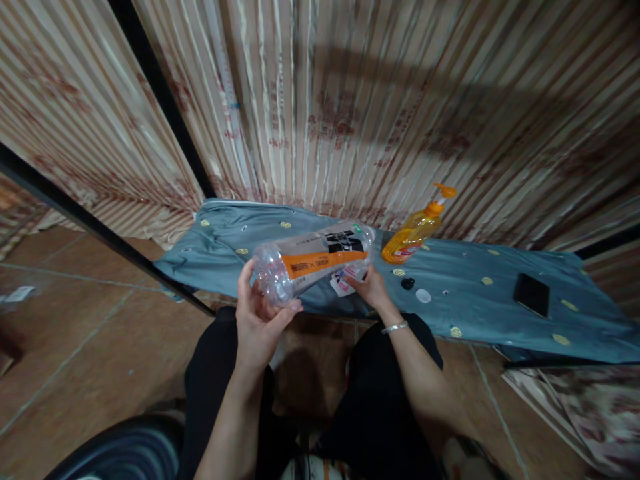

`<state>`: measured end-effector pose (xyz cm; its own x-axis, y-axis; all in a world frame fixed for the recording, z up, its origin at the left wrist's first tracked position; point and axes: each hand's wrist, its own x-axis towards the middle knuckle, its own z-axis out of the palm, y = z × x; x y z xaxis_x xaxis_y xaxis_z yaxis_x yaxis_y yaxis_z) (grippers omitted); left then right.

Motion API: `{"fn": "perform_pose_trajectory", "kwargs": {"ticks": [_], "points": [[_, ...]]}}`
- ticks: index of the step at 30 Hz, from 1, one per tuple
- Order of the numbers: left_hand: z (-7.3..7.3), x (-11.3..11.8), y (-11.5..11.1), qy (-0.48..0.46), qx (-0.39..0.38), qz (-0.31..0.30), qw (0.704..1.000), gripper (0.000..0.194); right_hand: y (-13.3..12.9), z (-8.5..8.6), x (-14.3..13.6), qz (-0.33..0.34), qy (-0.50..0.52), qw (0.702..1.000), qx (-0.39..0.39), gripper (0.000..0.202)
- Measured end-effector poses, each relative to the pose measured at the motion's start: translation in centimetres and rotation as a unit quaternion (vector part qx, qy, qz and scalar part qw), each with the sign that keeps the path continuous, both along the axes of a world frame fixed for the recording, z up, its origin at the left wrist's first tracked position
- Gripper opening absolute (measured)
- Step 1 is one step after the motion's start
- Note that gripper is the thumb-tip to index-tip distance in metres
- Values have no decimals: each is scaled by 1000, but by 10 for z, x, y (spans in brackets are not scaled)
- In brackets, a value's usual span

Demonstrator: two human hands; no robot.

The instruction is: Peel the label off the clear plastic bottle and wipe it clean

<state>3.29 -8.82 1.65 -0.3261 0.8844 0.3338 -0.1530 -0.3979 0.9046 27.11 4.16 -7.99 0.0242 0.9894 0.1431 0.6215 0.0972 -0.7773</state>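
Note:
A clear plastic bottle (315, 260) with a grey, orange and black label is held tilted above a blue-green cloth. My left hand (260, 320) has its fingers wrapped round the bottle's left end, thumb in front. At the other end, my right hand (369, 287), with a silver bracelet on the wrist, is closed by the bottle's lower edge and a small pink and white packet (345, 280). What its fingertips grip is too small to make out. A pump bottle (413, 233) of orange liquid leans to the right, just beyond my right hand.
On the cloth-covered surface (475, 313) lie a small black cap (407, 284), a white disc (423, 295) and a dark phone (532, 295) farther right. Striped curtains (350, 100) hang behind it. Black poles (160, 87) slant down at the left.

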Motion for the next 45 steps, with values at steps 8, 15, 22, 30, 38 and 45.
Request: {"fn": "perform_pose_trajectory", "kwargs": {"ticks": [8,15,22,30,38,45], "points": [[-2,0,0,-6,0,1,1000,87,-1,1,0,1,6,1000,0,53],[-3,0,0,-26,-11,-2,1000,89,0,0,1,0,0,1000,-3,54],[-1,1,-1,-29,1,-1,1000,93,-1,4,-1,15,14,1000,2,55],[-5,-4,1,-37,-2,-2,999,92,-4,6,-3,23,21,999,32,53],[-9,-7,5,-54,-7,-5,998,91,-2,8,-5,18,10,999,35,51],[-5,-4,3,-61,-9,12,998,88,-3,9,-5,24,17,999,29,49]]}}
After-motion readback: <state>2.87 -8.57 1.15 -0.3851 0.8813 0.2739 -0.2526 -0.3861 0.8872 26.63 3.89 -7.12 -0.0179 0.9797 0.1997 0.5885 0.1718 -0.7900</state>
